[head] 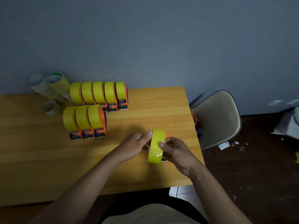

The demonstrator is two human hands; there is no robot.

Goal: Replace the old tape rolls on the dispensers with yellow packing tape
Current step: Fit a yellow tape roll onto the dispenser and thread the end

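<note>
A yellow tape roll (156,147) sits on an orange dispenser (166,134) near the right side of the wooden table (153,109). My right hand (175,152) grips this dispenser from the right, thumb pressed on the roll's outer face. My left hand (135,145) touches the roll's left side with extended fingertips. Two rows of orange dispensers loaded with yellow rolls stand further left: a back row (99,94) of several and a front row (85,120) of three.
Old pale tape rolls (47,85) lean on the wall at the table's back left, and one small roll (51,107) lies beside them. A beige chair (216,117) holding another orange dispenser (196,121) stands right of the table. Scraps litter the dark floor (233,145).
</note>
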